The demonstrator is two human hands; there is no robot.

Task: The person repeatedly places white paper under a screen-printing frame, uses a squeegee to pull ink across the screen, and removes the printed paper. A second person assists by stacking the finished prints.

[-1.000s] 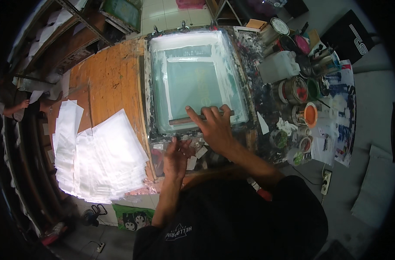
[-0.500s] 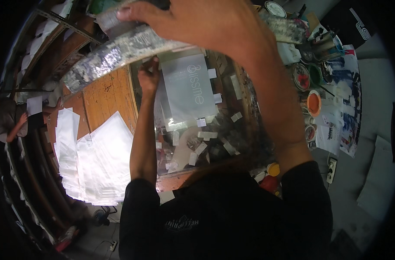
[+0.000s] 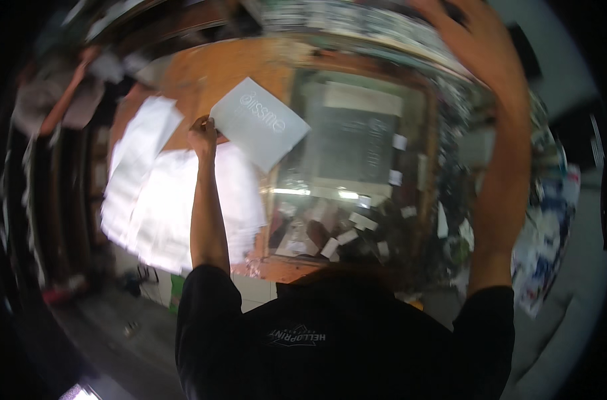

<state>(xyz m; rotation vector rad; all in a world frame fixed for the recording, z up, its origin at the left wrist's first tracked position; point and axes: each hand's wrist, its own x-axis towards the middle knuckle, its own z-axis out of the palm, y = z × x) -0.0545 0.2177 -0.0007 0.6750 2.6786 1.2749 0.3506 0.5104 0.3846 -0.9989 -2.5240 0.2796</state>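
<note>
My left hand (image 3: 203, 137) pinches the left corner of a pale translucent sheet (image 3: 250, 137) with white lettering. The sheet is tilted over the inner side of the table, next to a stack of white sheets (image 3: 183, 207). To its right, a glass-topped work surface (image 3: 303, 220) bears a grey rectangular area (image 3: 350, 137) with faint lettering and small white tabs around it. At the upper right, my right hand (image 3: 467, 33) is curled at a raised, streaked silver-grey frame (image 3: 357, 30); blur and the picture's edge hide part of its fingers.
At the left, another person (image 3: 63, 100) works beside dark shelving (image 3: 40, 200). Small white paper pieces (image 3: 347, 237) are scattered on the glass. A paint-stained sheet (image 3: 550, 220) lies at the right. Bare wooden tabletop (image 3: 203, 73) shows behind the stack.
My left hand has lifted the sheet off the glass and carried it left towards the stack. The streaked frame has gone higher and farther back. My view has turned left.
</note>
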